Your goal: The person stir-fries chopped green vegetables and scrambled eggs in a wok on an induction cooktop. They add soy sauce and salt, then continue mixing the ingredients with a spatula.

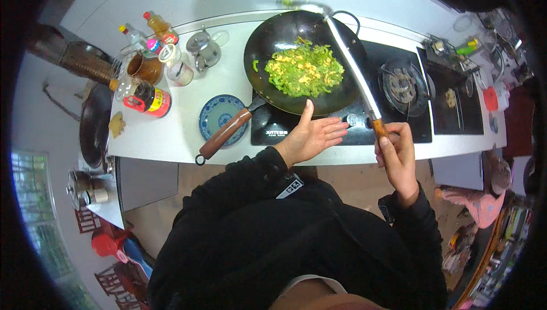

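Observation:
A black wok (256,70) stands on the gas stove (273,134), with chopped green vegetable and yellow egg-like bits (305,68) inside. My right hand (397,152) grips the wooden end of a long metal-shafted spatula (351,60); its head is raised over the wok's far rim, with some food on it. My left hand (316,137) is held out flat at the wok's near side, fingers apart from the thumb, holding nothing. The wok's brown wooden handle (225,134) points to the near left, above a blue-patterned plate (209,117).
Left on the white counter (179,139) are a red-labelled sauce bottle (160,102), a brown pot (145,68), glass jars (180,74), a metal pitcher (204,49) and oil bottles (159,28). To the right is another burner (401,83). The wall rises behind the wok.

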Available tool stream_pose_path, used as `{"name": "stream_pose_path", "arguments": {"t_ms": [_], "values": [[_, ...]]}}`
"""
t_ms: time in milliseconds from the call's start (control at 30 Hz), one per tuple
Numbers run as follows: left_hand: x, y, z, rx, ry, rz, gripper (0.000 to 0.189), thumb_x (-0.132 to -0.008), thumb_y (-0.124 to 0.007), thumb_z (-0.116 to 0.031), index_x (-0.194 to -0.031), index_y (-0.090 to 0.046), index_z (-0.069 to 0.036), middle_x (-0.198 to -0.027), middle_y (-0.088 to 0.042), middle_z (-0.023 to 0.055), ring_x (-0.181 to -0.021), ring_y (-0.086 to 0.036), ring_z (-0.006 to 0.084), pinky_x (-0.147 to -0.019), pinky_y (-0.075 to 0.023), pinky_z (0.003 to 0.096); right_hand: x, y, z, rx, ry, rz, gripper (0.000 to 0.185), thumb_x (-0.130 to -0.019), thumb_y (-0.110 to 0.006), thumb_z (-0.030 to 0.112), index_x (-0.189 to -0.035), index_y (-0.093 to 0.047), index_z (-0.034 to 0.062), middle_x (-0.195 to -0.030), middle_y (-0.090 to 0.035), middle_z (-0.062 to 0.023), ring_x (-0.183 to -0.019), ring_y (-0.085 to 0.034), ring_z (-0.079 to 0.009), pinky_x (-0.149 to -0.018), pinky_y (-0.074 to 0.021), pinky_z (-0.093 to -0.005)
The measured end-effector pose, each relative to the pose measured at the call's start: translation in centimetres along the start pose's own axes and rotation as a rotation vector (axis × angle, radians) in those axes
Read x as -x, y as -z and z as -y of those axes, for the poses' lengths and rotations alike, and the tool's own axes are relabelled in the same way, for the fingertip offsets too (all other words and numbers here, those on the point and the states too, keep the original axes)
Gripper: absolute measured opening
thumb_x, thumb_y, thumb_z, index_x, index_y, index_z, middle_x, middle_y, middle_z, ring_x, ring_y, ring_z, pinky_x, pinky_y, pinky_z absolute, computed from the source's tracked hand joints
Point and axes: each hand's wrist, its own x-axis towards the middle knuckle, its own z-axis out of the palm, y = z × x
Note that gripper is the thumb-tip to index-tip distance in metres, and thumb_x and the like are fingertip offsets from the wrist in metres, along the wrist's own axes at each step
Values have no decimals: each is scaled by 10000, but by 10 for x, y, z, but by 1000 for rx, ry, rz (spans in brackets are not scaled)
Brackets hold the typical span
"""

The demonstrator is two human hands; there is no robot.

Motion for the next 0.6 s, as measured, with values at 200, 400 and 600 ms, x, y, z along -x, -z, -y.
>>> {"name": "stream_pose_path", "arguments": {"t_ms": [200, 400, 600], "values": [[6, -21, 27, 61, 64, 270, 1203, -748, -196, -907, -1416, -275, 90, -1427, -406, 225, -1336, -379, 289, -1141, -240, 398, 32, -60, -19, 171, -139, -30, 169, -997, -512, 153, -1126, -430, 82, -717, -509, -8, -544, -433, -51, -469, -331, -187], [29, 0, 22, 230, 155, -58, 1170, -744, -271, -905, -1380, -331, 74, -1387, -441, 219, -1287, -417, 307, -1120, -262, 398, 59, -71, -32, 92, -97, -133, 155, -1001, -515, 162, -1106, -444, 72, -701, -518, -13, -530, -439, -47, -457, -329, -189], [46, 6, 19, -17, 117, 351, 1165, -771, -217, -885, -1422, -290, 79, -1476, -352, 212, -1361, -357, 297, -1150, -232, 413, 48, -82, -14, 7, -233, -84, 158, -984, -555, 185, -1062, -467, 79, -685, -517, -7, -511, -444, -61, -440, -332, -201]]}}
